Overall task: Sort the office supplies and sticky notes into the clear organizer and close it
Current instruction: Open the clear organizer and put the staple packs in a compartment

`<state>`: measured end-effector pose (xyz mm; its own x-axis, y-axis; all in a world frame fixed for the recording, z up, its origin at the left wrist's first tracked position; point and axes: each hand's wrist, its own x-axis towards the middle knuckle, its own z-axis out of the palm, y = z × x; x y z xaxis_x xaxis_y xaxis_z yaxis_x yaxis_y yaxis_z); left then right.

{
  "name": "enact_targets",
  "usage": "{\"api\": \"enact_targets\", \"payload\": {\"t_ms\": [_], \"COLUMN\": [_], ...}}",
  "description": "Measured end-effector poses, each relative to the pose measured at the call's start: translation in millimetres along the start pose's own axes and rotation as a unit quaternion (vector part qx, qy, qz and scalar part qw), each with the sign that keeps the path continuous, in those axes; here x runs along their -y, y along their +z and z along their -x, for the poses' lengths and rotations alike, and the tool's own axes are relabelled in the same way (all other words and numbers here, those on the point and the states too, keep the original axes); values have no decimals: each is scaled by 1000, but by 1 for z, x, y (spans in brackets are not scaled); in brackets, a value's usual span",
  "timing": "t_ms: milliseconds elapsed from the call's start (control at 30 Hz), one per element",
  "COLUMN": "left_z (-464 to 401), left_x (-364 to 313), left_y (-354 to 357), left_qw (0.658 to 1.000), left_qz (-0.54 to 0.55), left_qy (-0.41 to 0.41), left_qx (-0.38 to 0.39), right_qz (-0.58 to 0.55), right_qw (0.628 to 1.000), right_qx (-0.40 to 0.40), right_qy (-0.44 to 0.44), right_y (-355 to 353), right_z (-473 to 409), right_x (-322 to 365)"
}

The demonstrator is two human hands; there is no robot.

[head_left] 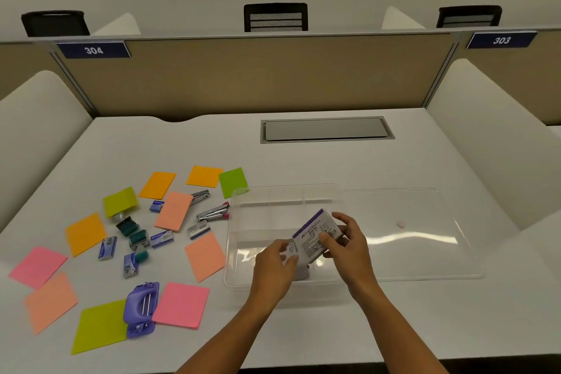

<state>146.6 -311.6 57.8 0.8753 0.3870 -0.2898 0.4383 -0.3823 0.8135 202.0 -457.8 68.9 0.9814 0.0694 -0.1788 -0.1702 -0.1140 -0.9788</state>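
Note:
The clear organizer (239, 267) stands open at mid-table, its transparent lid (409, 231) lying flat to the right. Above its near compartment I hold a white and purple stamp pad box (315, 231). My right hand (346, 240) grips its right side and my left hand (276, 261) pinches its lower left corner. Left of the organizer lie several sticky notes, among them a pink one (181, 304), a salmon one (205, 256) and a yellow-green one (100, 326). A purple hole punch (141, 308), two staplers (213, 212) and several small staple boxes (161, 238) sit among them.
A grey cable hatch (326, 129) is set into the desk at the back. A tan partition (258, 76) with number plates 304 and 303 closes the far side, with white side dividers left and right. Black chairs stand behind it.

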Motion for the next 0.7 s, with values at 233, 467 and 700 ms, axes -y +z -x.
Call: {"api": "enact_targets", "payload": {"t_ms": [233,467,700], "left_z": [-5,-14,-16], "left_x": [-6,-1,-1], "left_y": [-3,-17,-21], "left_qw": [991,984,979], "left_qz": [129,171,188], "left_qy": [-26,-24,-8], "left_qx": [-15,-47,-77], "right_qz": [-35,30,63], "right_qw": [998,997,994], "right_qx": [20,44,63], "right_qy": [39,56,64], "right_y": [12,9,10], "right_z": [6,11,13], "right_x": [-3,-15,-17]}}
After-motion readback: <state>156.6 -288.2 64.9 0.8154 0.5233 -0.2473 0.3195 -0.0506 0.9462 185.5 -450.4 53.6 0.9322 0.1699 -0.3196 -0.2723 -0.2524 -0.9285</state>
